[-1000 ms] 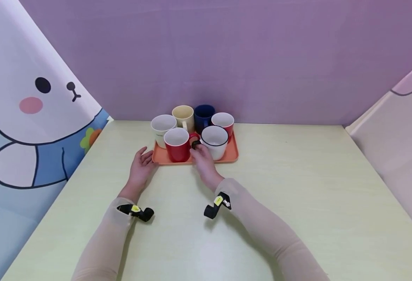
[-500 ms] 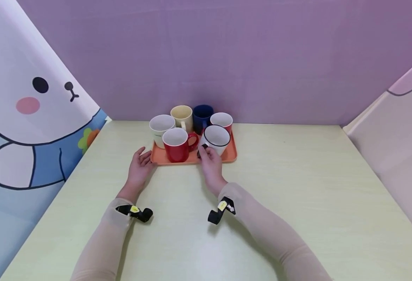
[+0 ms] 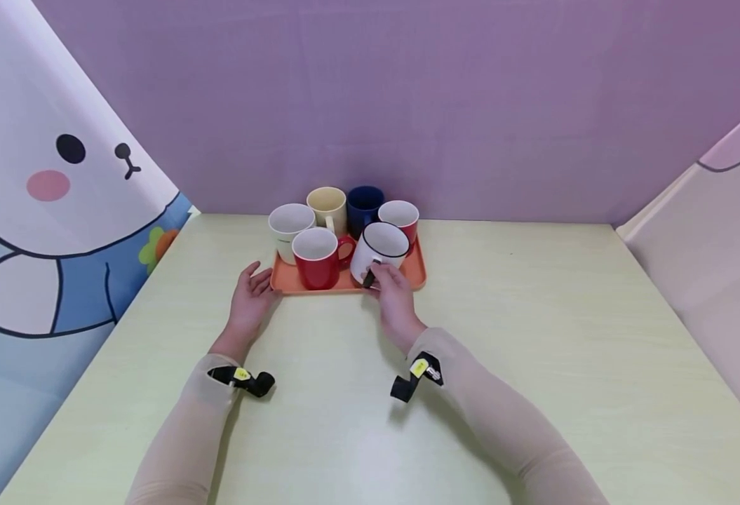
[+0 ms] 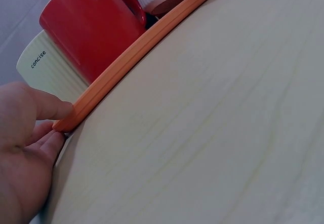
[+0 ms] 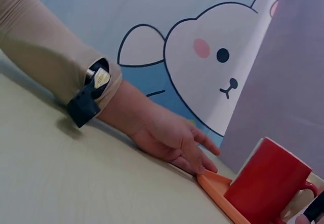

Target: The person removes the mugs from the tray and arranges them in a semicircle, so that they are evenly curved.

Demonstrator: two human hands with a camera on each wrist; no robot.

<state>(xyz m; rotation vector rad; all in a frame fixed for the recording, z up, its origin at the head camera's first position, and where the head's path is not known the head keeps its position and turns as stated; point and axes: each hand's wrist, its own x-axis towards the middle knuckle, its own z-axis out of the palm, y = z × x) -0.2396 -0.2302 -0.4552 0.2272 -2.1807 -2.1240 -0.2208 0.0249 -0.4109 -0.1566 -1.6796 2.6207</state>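
Observation:
On an orange tray [image 3: 290, 283] stand several mugs. My right hand [image 3: 400, 306] pinches the black handle [image 3: 372, 274] of a white mug with a black rim [image 3: 360, 257] at the tray's front right. That mug leans slightly, and part of its underside shows in the left wrist view. My left hand [image 3: 251, 301] is at the tray's front left corner. In the left wrist view, its thumb [image 4: 50, 107] presses on the rim while the fingers lie below the corner. A red mug [image 3: 316, 272] stands between the hands, its handle pointing right.
Behind the red mug are a cream mug marked "concise" [image 3: 284, 242], a yellow mug [image 3: 338, 217] and a dark blue mug [image 3: 357, 223]. Another red mug with a white inside [image 3: 411, 230] stands at the right. A purple backdrop [image 3: 471, 119] rises behind the pale tabletop [image 3: 546, 301].
My right hand has moved right and swung the white mug's handle from its left side round towards the front. The left hand stays at the tray corner.

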